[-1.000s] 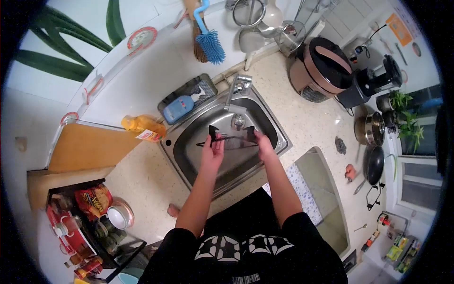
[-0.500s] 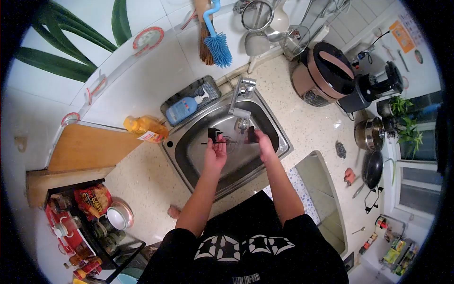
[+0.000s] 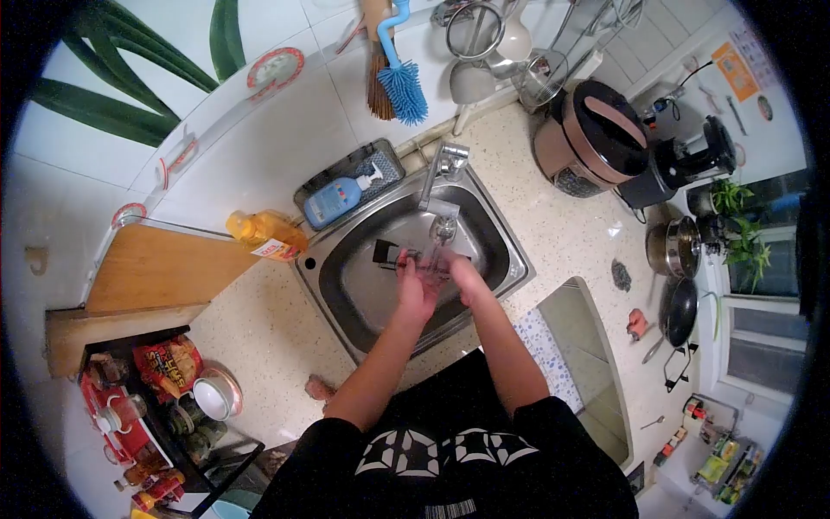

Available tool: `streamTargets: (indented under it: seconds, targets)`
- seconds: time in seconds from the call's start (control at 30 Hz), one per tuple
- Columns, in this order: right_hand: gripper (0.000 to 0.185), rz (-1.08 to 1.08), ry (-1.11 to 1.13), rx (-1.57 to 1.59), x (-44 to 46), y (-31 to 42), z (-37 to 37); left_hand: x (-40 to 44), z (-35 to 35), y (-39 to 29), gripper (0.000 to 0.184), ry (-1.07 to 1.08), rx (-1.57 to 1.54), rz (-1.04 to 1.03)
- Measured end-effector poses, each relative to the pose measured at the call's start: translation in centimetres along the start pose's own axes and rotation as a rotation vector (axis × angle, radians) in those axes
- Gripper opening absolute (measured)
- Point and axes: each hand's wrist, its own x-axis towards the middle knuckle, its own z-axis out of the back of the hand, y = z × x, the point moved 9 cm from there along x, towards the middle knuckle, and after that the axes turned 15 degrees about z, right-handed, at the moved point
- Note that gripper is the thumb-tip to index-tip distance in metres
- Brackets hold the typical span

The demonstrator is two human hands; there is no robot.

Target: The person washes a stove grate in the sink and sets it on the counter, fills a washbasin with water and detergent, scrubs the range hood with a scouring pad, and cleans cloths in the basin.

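Both hands are over the steel sink (image 3: 372,324), below the faucet (image 3: 439,186). My left hand (image 3: 418,290) is closed around a dark thing with a black, flat, angular end (image 3: 386,253) that sticks out to the left. Its exact kind is unclear. My right hand (image 3: 464,278) is beside the left, close to the same thing under the faucet head. Its fingers are smeared by motion and water, so its grip does not show.
Behind the sink, a blue pump bottle (image 3: 333,203) lies in a dark caddy (image 3: 387,158). An orange detergent bottle (image 3: 266,233) stands left. A blue brush (image 3: 403,91) hangs above. To the right are a rice cooker (image 3: 588,138), steel pot (image 3: 673,246) and black pan (image 3: 680,311).
My hands have come together under the faucet; the right moved left and the left moved right. The dark thing, earlier stretched between them, is now mostly covered by fingers and water.
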Motion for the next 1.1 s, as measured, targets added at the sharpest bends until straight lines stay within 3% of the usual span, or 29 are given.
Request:
streamTargets:
  seconds: [0.1,0.2,0.27,0.3,0.4,0.43,0.53,0.57,0.67,0.7,0.8,0.97,1.1]
  targets:
    - [0.042,-0.021,0.046,0.005,0.2,-0.9,0.5,-0.6,-0.7,0.0,0.031,0.05,-0.054,-0.043]
    - [0.038,0.173,-0.093,-0.478,1.4,-1.8,5.0,0.5,0.7,-1.0,0.036,0.072,0.006,-0.163]
    - [0.041,0.364,-0.388,-0.52,0.0,-0.2,8.5,0.3,1.3,-2.0,0.033,0.048,-0.007,-0.153]
    - [0.045,0.356,-0.476,-0.527,-0.8,-0.1,10.0,0.1,1.6,-2.6,0.033,0.045,-0.044,-0.154]
    - [0.05,0.14,-0.471,-0.18,0.0,-5.8,12.5,-0.6,2.2,-3.9,0.032,0.053,-0.212,-0.161]
    - [0.053,-0.039,-0.28,-0.073,0.6,-8.1,11.6,0.1,3.1,-4.1,0.031,0.078,-0.269,-0.165]
    - [0.056,0.009,-0.301,0.082,0.4,-8.7,8.7,1.3,5.3,-4.6,0.03,0.112,-0.453,-0.055]
    - [0.057,0.04,-0.287,0.164,2.2,-11.0,8.7,0.9,5.9,-4.8,0.032,0.031,-0.43,-0.102]
    - [0.058,0.144,-0.285,-0.009,0.4,-4.6,6.2,3.9,8.7,-5.3,0.041,0.373,-0.57,0.101]
    - [0.055,0.167,-0.26,-0.048,1.1,-4.5,6.0,2.5,8.6,-5.6,0.044,0.19,-0.597,0.031]
    - [0.047,0.223,-0.165,-0.168,2.7,-4.2,5.1,2.2,11.1,-6.2,0.043,-0.011,-0.598,-0.103]
    - [0.034,0.307,0.002,-0.497,2.8,-3.7,3.2,3.7,12.8,-5.9,0.042,0.119,-0.564,-0.027]
    - [0.026,0.513,-0.149,-0.792,0.9,-1.9,2.3,1.9,10.9,-4.3,0.046,0.077,-0.621,0.065]
